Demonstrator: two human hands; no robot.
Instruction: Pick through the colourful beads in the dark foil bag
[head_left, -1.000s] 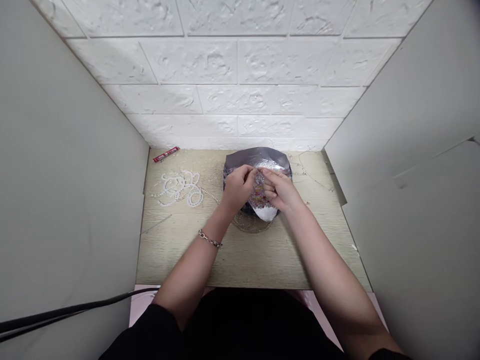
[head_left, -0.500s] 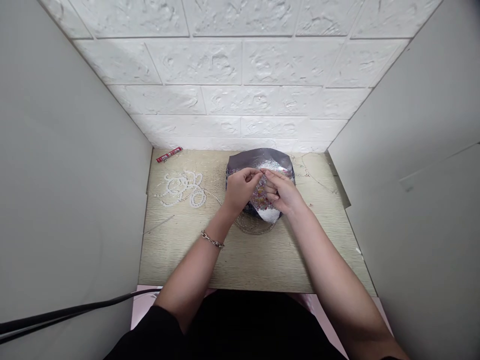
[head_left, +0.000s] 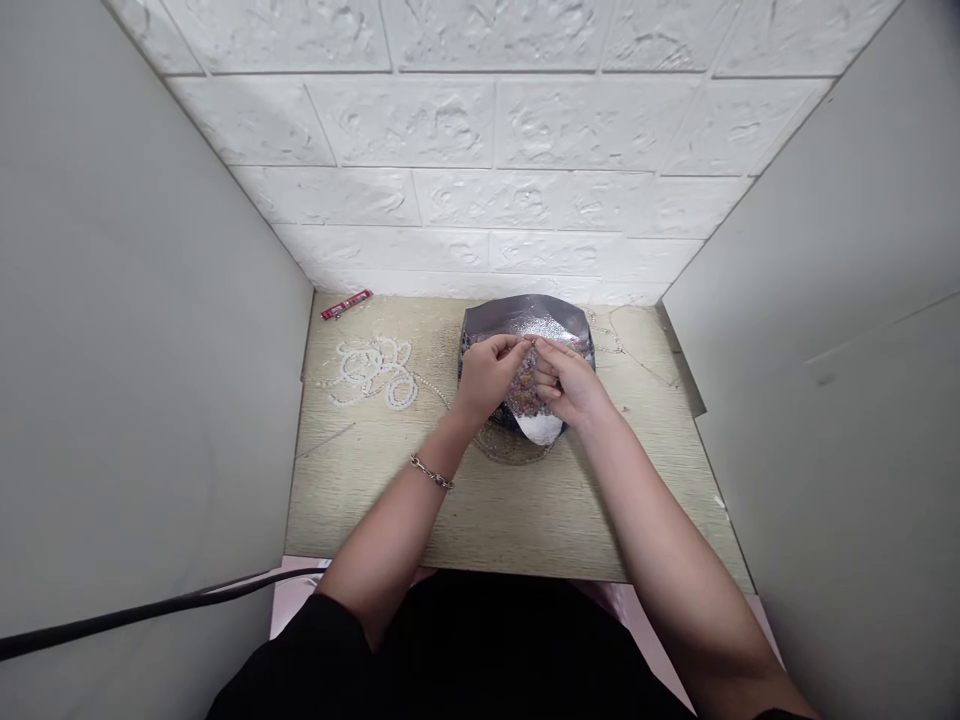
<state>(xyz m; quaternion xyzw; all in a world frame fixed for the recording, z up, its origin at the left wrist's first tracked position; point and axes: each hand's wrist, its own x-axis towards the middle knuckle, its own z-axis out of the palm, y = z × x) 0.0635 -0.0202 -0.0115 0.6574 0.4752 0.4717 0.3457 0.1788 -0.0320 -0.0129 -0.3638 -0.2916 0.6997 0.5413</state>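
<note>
A dark bag (head_left: 491,318) with a shiny silver inside lies at the back middle of the table, holding many small coloured beads (head_left: 525,393). Over it, my left hand (head_left: 487,375) is closed, thumb and forefinger pinched together. My right hand (head_left: 568,383) is closed too, its fingertips meeting those of the left above the beads. Whatever sits between the fingertips is too small to make out. Strands of clear beads (head_left: 517,455) lie at the bag's near edge, partly under it.
White bead strings (head_left: 375,372) are coiled on the wooden table (head_left: 517,530) at the left. Behind them is a red packet (head_left: 346,304). A thin needle-like piece (head_left: 326,440) lies at the left edge, and fine chains (head_left: 619,348) lie right of the bag. Walls enclose three sides.
The whole view has shifted slightly, so things appear a little further right. My hands keep nearly the same pinched pose over the bag.
</note>
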